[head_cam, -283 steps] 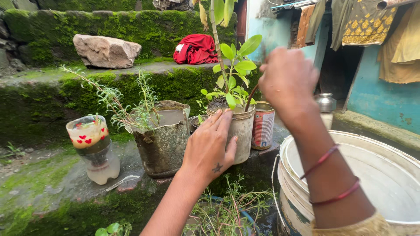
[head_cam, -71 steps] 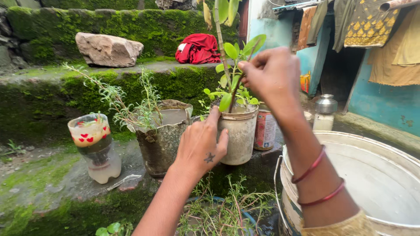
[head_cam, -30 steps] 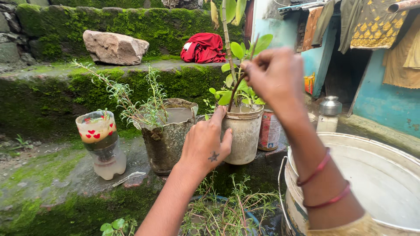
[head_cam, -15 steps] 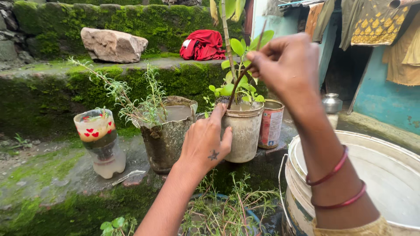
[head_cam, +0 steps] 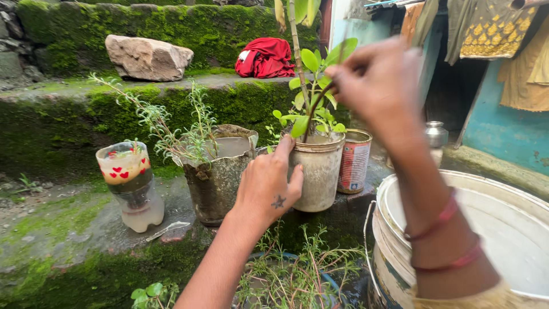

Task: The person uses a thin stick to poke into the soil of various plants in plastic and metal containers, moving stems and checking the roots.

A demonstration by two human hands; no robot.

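My left hand (head_cam: pixel 267 186) rests flat against the side of a dirty pale plant pot (head_cam: pixel 317 174) with its fingers up at the rim. A leafy green plant (head_cam: pixel 309 86) with a tall stem grows in that pot. My right hand (head_cam: pixel 374 86) is raised above the pot and pinches a thin brown stick (head_cam: pixel 315 109). The stick slants down into the soil of the pot. Two red bangles circle my right wrist.
A battered metal pot (head_cam: pixel 216 180) with a wispy herb stands left of the pale pot, then a cut plastic bottle (head_cam: pixel 127 186). A red tin can (head_cam: pixel 353 161) stands behind. A large white bucket (head_cam: pixel 394 229) is at lower right. Mossy stone steps, a rock (head_cam: pixel 147 57) and red cloth (head_cam: pixel 264 57) lie beyond.
My right hand has shifted slightly with the stick, still working it in the soil. My left hand has stayed on the pot.
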